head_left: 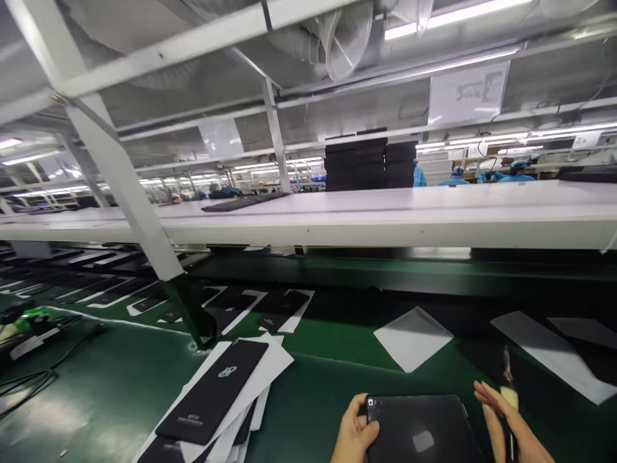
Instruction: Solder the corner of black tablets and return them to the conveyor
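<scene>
A black tablet-like device (414, 418), with a small square mark at its top left corner and a whitish patch on its face, sits at the bottom of the view. My left hand (357, 431) grips its left edge, thumb on top. Beside the right edge is my right hand (513, 424), fingers stretched upward, with a soldering iron (509, 395) tucked in it, dark tip pointing up. A pile of black back panels (212, 392) interleaved with white sheets (270, 366) lies to the left. The lower part of the device is cut off.
Several black panels on white sheets (301, 308) line the green belt (337, 354) behind. Loose white sheets (414, 337) lie ahead and right. A white shelf (385, 235) crosses above, with a slanted post (130, 186) at left. Cables (38, 379) lie far left; people in blue (515, 173) are beyond.
</scene>
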Demonstrator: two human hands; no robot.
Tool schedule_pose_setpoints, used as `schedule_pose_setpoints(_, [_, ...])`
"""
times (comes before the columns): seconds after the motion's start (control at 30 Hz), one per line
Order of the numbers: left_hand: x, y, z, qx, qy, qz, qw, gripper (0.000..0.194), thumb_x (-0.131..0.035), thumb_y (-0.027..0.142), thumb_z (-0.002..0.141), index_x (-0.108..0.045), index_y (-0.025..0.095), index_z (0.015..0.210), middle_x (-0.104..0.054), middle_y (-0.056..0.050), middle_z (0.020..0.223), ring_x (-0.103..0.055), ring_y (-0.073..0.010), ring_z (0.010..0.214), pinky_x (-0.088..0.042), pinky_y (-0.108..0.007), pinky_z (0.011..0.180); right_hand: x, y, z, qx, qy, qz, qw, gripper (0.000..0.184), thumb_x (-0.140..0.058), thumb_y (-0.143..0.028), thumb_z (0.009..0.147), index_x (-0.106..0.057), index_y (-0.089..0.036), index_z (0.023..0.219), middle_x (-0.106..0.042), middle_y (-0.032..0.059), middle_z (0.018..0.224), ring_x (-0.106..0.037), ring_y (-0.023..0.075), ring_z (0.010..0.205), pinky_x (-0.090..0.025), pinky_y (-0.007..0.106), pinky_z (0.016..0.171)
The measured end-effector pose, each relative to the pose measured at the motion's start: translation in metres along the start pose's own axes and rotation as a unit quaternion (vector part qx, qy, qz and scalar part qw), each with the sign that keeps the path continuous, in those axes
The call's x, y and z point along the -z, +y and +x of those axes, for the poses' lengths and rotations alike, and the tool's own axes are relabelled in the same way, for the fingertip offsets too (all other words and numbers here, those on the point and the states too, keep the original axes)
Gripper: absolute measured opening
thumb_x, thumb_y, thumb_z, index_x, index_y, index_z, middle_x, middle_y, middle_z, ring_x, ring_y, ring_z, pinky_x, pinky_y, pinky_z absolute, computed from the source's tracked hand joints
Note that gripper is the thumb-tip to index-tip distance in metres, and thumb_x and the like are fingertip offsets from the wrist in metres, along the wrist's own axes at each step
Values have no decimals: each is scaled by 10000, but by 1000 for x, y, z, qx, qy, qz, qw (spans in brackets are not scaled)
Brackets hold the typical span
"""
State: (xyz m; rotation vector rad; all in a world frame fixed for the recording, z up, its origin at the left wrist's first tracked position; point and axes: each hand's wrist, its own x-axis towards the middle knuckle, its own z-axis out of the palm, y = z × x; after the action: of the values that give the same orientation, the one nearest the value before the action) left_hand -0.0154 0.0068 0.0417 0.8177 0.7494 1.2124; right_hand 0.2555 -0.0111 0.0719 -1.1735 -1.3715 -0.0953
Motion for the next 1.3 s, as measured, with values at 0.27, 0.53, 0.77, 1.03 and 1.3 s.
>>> schedule_pose_setpoints(0.27, [-13, 6, -8, 87, 78, 74, 990, 585, -801, 576, 687, -556, 231, 1092, -642, 42, 650, -587, -115, 539, -403, -174, 468, 23, -13, 21, 106, -159, 50, 980, 371, -555, -245, 1012, -582, -230, 1382, -707, 37, 867, -701, 190, 725, -604, 295, 683])
schedule_pose_setpoints(0.53, [-13, 9, -4, 129, 35, 80, 988, 484, -802, 532, 693, -540, 218, 951, -686, 15, 679, -615, -131, 557, -419, -181, 490, -18, -36, -1, -263, -93, 273, 921, 178, -527, -326, 1039, -577, -196, 1150, -719, 58, 809, -660, 168, 587, -536, 249, 481])
schedule_pose_setpoints(0.77, [-22, 19, -11, 144, 34, 42, 988, 434, -826, 400, 690, -532, 210, 947, -730, 4, 720, -652, -131, 588, -468, -194, 539, -3, -43, -14, -183, -179, 216, 942, 208, -621, -352, 985, -685, -193, 1102, -719, 62, 812, -677, 184, 649, -558, 281, 572])
schedule_pose_setpoints(1.03, [-22, 13, -12, 132, 48, 35, 989, 357, -777, 345, 742, -508, 202, 927, -729, 18, 692, -636, -108, 542, -471, -194, 545, -4, -60, -9, -83, -315, 152, 933, 110, -657, -171, 924, -696, -208, 1020, -710, 83, 991, -692, 220, 906, -579, 321, 787])
schedule_pose_setpoints(1.3, [-19, 9, -12, 129, 33, 49, 990, 300, -739, 283, 770, -498, 204, 929, -724, 11, 710, -688, -148, 617, -496, -227, 587, -6, -64, -7, -75, -345, 167, 920, 138, -649, -146, 912, -727, -199, 1013, -709, 102, 1032, -701, 227, 944, -589, 320, 837])
